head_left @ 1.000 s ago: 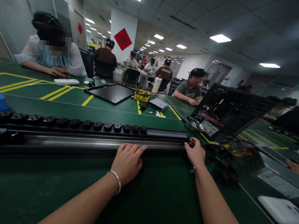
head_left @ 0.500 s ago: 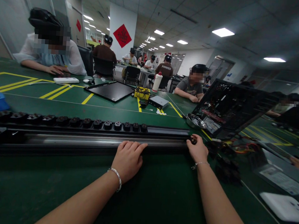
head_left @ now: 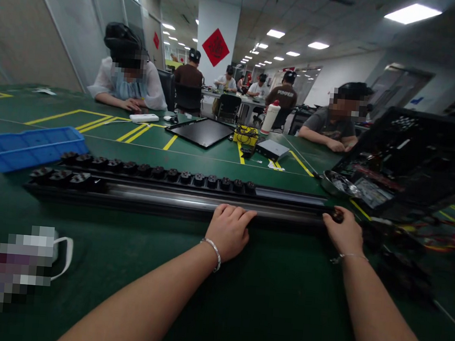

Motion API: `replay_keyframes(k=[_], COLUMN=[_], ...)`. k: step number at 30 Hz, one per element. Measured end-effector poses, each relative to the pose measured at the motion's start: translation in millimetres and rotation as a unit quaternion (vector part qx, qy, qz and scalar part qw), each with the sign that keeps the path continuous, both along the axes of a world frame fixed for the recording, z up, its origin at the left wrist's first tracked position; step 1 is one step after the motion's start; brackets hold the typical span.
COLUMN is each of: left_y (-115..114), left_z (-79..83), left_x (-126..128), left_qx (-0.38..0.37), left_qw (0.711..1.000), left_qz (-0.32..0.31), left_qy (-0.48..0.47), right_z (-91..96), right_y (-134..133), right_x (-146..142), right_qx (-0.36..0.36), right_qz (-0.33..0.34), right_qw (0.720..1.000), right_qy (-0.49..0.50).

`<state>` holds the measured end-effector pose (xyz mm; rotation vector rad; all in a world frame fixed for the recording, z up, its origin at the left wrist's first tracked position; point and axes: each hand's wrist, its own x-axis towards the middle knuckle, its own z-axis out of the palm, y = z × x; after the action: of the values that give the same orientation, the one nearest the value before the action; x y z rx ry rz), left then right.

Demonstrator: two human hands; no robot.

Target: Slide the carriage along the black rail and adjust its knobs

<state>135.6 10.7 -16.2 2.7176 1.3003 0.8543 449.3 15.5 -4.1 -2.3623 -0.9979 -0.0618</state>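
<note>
Two long black power tracks (head_left: 162, 198) lie side by side across the green table, each with a shiny metal channel. Several dark socket modules (head_left: 185, 177) line the rear track, and a few more socket modules (head_left: 60, 177) sit at the left end of the front one. My left hand (head_left: 228, 231) is curled over the near edge of the front track, fingers on top and thumb below. At the track's right end, my right hand (head_left: 344, 232) is closed on a small dark socket module (head_left: 338, 215), mostly hidden by the fingers.
A blue plastic tray (head_left: 32, 144) stands at the left. Farther back lie a flat black panel (head_left: 201, 131) and a grey box (head_left: 271, 150). A metal bowl (head_left: 339, 183) and an open computer case (head_left: 413, 159) stand at the right. Co-workers sit across the table.
My view has turned left, so everything sits farther right in the picture and more of the blue tray shows. Both hands keep nearly the same places on the front track.
</note>
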Motion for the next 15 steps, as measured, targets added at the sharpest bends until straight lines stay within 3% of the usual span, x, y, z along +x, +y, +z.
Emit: replay_keyframes(k=[15], left_y=[1.5], left_z=[-2.9], left_x=[-1.9], left_qx=[0.013], left_qw=[1.000], left_qz=[-0.014], left_qy=[0.011], right_z=[-3.4], right_y=[7.3], right_x=[9.1], right_qx=[-0.035], right_qz=[-0.025], right_qw=[0.999], right_qy=[0.011])
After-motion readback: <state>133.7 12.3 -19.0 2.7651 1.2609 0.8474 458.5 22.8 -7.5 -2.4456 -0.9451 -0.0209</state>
